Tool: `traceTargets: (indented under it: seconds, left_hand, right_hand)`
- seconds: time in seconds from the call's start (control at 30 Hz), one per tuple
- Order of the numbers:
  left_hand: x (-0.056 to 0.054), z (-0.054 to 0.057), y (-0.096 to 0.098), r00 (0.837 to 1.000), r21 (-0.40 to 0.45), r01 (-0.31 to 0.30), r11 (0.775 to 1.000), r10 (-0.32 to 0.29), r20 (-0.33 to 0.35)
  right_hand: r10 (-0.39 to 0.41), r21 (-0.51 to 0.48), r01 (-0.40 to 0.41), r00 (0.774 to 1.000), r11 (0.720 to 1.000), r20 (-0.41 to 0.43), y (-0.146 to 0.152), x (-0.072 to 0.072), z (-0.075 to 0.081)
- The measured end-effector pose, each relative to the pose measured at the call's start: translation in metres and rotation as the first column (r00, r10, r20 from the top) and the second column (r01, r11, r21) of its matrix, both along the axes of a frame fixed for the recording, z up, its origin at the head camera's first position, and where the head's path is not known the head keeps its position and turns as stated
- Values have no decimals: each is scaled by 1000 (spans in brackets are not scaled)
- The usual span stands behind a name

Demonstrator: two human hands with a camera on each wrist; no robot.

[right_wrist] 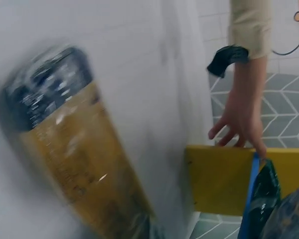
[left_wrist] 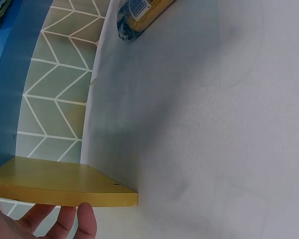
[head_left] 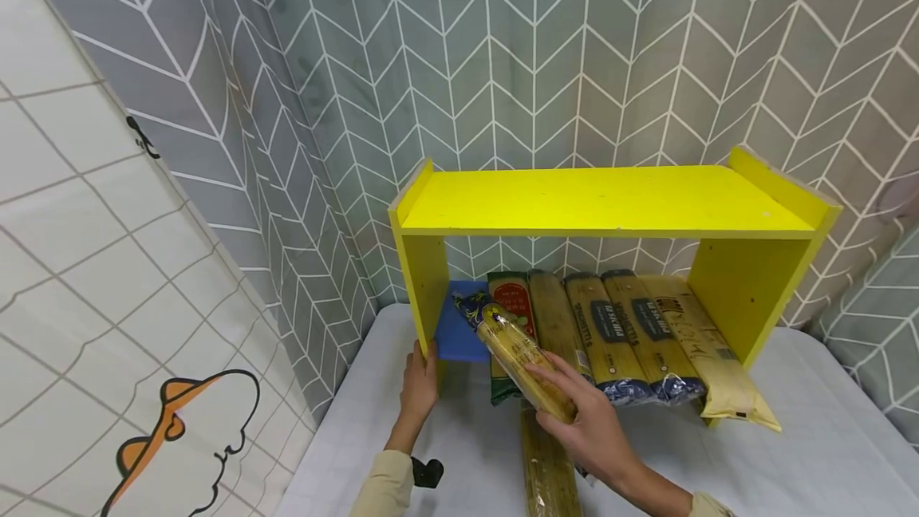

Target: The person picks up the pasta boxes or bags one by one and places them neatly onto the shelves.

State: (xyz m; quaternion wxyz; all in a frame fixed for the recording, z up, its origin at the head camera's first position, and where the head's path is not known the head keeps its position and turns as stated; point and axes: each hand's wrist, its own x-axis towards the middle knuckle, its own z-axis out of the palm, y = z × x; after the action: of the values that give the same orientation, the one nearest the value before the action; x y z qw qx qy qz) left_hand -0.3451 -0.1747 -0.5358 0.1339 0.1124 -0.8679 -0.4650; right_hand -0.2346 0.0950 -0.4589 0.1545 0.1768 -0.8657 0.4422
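Note:
My left hand holds the front edge of the left side panel of a yellow shelf. The left wrist view shows its fingers against that panel. My right hand grips the near end of a clear-wrapped spaghetti pack with a dark blue and yellow far end. That pack slants up and left, its far end over the blue lower board. Below it in the head view is a green and red pasta pack. My right hand is out of sight in the right wrist view.
Several more pasta packs lie side by side in the shelf, up to a pale yellow pack near the right panel. Another pack lies on the white sheet in front. A patterned curtain hangs behind.

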Motion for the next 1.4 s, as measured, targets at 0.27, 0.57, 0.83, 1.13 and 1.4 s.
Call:
traceTargets:
  seconds: [0.27,0.57,0.83,1.13,1.4]
  left_hand:
    - [0,-3,-1,1000,-3,4,1000,-4,6]
    - [-2,1,-3,1000,-4,9,1000,-9,17]
    - [-1,-1,-1,1000,1,-2,1000,2,26]
    - [2,0,1,1000,20,7,1000,-8,18]
    - [3,2,-1,1000,17,27,1000,-27,14]
  right_hand:
    - [-85,128,60,977,990,196,-14,-8,20]
    - [-88,364,30,986,931,142,-25,-17,33]
    - [-62,473,23,996,881,67,-36,-22,39]
    - [-25,437,3,999,900,45,-59,-48,38]
    - [-37,455,22,999,890,26,-80,-68,32]
